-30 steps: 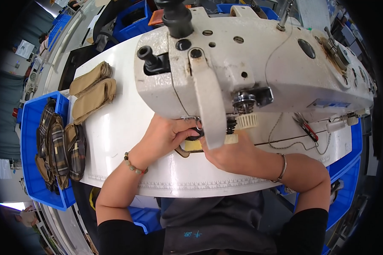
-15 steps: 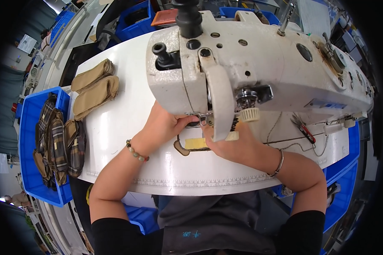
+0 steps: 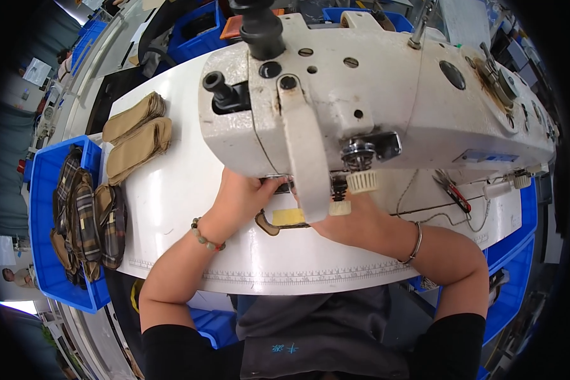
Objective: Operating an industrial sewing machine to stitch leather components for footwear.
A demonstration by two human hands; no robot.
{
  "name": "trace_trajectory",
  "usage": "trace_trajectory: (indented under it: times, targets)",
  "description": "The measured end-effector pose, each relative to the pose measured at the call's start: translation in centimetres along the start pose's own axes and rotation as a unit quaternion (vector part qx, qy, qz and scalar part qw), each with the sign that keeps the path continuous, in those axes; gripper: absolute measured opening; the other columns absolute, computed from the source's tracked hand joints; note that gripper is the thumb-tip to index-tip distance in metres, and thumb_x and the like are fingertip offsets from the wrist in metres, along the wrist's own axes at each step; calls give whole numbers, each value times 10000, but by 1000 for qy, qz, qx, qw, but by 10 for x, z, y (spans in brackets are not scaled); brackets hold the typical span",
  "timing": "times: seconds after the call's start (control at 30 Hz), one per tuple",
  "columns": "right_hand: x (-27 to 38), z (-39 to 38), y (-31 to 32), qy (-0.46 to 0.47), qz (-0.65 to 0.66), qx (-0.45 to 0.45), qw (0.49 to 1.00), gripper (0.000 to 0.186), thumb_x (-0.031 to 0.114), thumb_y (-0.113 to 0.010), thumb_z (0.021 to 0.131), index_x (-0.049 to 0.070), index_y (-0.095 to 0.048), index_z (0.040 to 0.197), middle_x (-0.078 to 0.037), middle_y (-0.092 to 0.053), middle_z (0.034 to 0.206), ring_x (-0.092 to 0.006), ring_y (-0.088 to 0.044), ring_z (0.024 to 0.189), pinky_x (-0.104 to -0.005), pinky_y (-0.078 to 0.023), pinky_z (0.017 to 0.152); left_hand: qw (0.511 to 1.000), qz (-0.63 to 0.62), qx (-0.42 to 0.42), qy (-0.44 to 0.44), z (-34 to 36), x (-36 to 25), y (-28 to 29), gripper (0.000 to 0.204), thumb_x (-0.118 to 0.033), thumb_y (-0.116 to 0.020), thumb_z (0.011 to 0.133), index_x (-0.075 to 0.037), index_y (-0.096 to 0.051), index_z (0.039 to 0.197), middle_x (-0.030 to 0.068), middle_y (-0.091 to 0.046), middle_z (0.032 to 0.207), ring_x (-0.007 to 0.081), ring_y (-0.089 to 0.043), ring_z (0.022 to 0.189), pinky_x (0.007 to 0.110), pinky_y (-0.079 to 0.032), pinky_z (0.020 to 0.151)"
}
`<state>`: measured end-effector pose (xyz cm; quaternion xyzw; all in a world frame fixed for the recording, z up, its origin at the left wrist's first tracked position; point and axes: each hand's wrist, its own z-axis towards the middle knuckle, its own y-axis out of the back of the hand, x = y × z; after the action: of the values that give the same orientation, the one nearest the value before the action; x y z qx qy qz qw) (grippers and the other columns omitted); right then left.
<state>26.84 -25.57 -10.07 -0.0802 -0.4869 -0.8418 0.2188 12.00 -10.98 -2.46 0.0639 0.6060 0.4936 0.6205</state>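
A white industrial sewing machine [image 3: 399, 95] fills the upper middle. At its needle area my left hand [image 3: 240, 196] has thumb and index finger closed at something dark and small, too hidden to name. My right hand [image 3: 351, 215] is on the other side of the presser area, its fingertips hidden behind the machine's white lever [image 3: 307, 164]. Between my hands lies a tan, dark-edged piece [image 3: 267, 225] with a yellow patch [image 3: 286, 216] on the white table [image 3: 171, 209].
Two tan fabric stacks [image 3: 136, 145] lie at left, beside a blue bin [image 3: 44, 209] of plaid pieces [image 3: 79, 221]. Red-handled snips [image 3: 456, 193] and loose cord rest under the machine arm. More blue bins [image 3: 510, 291] flank the table; another person [image 3: 19, 275] is at far left.
The view has shifted slightly back and forth. Both hands stay at the needle area with small shifts of fingers and wrists; the piece with the yellow patch shows between them.
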Motion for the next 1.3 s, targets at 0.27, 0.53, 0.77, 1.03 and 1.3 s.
trace_trajectory:
  times: [0.27,0.53,0.77,1.03,1.3]
  targets:
    - [7,8,19,31,-61,18,997,201,117,-602,879,37,-689,1042,-82,-581,570,-265,-606,493,-398,-480,454,997,51,30,-42,7,-6,12,331,-86,-840,693,-52,-735,1005,126,-720,932,322,-675,835,403,-528,763]
    - [3,4,11,14,-35,5,999,147,110,-625,858,16,-689,951,-103,-598,580,-287,-609,499,-406,-477,456,976,178,-22,-122,9,-17,10,434,-163,-879,615,-128,-741,1024,70,-705,966,312,-635,963,451,-465,867]
    - [11,15,35,-103,4,6,995,170,157,-663,864,28,-691,757,-139,-606,570,-335,-605,510,-433,-465,471,973,197,-35,-115,7,-24,9,414,-169,-875,606,-146,-751,999,37,-712,979,292,-630,998,458,-435,920]
    - [1,9,23,-58,8,1,998,174,177,-663,873,40,-701,771,-134,-595,554,-349,-586,482,-439,-466,466,975,185,-3,-122,9,-22,15,388,-162,-867,624,-128,-749,992,52,-711,935,309,-642,940,444,-470,870]
    - [14,15,41,42,-96,18,994,118,170,-680,735,88,-667,652,-105,-571,603,-279,-612,540,-416,-491,492,982,162,-2,-100,8,-22,15,384,-104,-846,643,-104,-737,1011,95,-698,870,321,-656,817,422,-515,735]
